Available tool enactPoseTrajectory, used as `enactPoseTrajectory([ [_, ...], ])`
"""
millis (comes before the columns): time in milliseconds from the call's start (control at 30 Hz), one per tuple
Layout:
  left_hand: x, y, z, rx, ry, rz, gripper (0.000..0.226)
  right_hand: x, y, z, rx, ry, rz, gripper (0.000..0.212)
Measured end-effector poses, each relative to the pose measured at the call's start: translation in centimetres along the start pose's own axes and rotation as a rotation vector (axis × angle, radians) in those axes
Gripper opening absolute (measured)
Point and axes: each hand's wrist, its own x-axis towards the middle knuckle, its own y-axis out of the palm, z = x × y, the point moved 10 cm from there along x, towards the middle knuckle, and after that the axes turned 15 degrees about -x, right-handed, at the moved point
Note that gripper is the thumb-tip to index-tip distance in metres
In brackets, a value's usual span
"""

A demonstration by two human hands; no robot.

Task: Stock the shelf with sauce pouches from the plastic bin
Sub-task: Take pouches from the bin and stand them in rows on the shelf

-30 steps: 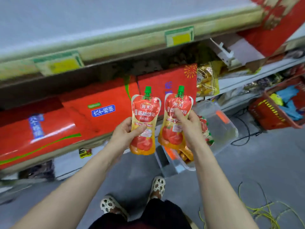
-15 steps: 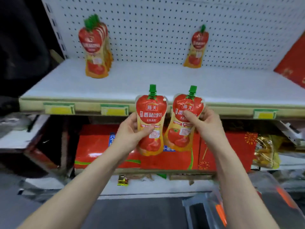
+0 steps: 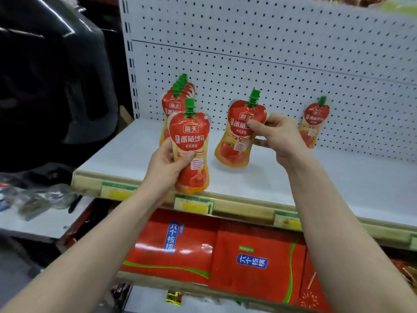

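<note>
Each hand holds a red and orange tomato sauce pouch with a green cap. My left hand (image 3: 168, 164) grips one pouch (image 3: 190, 152) upright over the front edge of the white shelf (image 3: 126, 154). My right hand (image 3: 274, 137) pinches the upper part of a second pouch (image 3: 239, 141), tilted, over the shelf's middle. A row of several like pouches (image 3: 178, 96) stands against the pegboard at the shelf's left. A single pouch (image 3: 313, 125) leans on the pegboard at the right. The plastic bin is out of view.
The white pegboard (image 3: 248, 53) backs the shelf. Yellow price tags (image 3: 195, 206) line the shelf's front lip. Red gift boxes (image 3: 255, 263) fill the shelf below. A dark bulky object (image 3: 52, 75) stands to the left, with a cluttered low ledge (image 3: 38, 206) under it.
The view has risen from the floor and bin to the white shelf. Both hands have lifted their pouches up to shelf height and moved apart, the right one reaching farther in.
</note>
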Motion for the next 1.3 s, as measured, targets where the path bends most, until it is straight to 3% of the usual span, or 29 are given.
enactPoseTrajectory([
  [367, 6.0, 0.2, 3.4, -0.024, -0.019, -0.086, 0.044, 17.4, 6.0, -5.7, -0.092, 0.094, 0.001, 0.017],
  [633, 8.0, 1.8, 5.1, -0.057, -0.049, -0.077, 0.040, 24.1, 9.2, -6.4, -0.117, 0.073, -0.003, 0.012],
  [967, 8.9, 2.9, 6.7, -0.043, -0.067, -0.077, 0.036, 22.7, 7.2, -4.3, -0.282, -0.110, -0.154, 0.033],
  [1033, 9.1, 3.1, 7.0, -0.045, -0.068, -0.080, 0.036, 20.1, 5.4, -2.8, -0.250, -0.161, -0.198, 0.028],
  [1100, 9.3, 3.2, 7.1, -0.051, -0.068, -0.088, 0.036, 17.4, 5.4, -1.7, -0.198, -0.197, -0.052, 0.022],
  [1200, 9.7, 3.8, 7.4, -0.044, -0.070, -0.081, 0.037, 12.3, 8.3, -0.9, -0.148, -0.246, 0.401, 0.033],
  [1300, 9.9, 4.5, 7.6, -0.028, -0.080, -0.061, 0.039, 9.9, 8.5, -1.0, -0.117, -0.298, 0.502, 0.004],
])
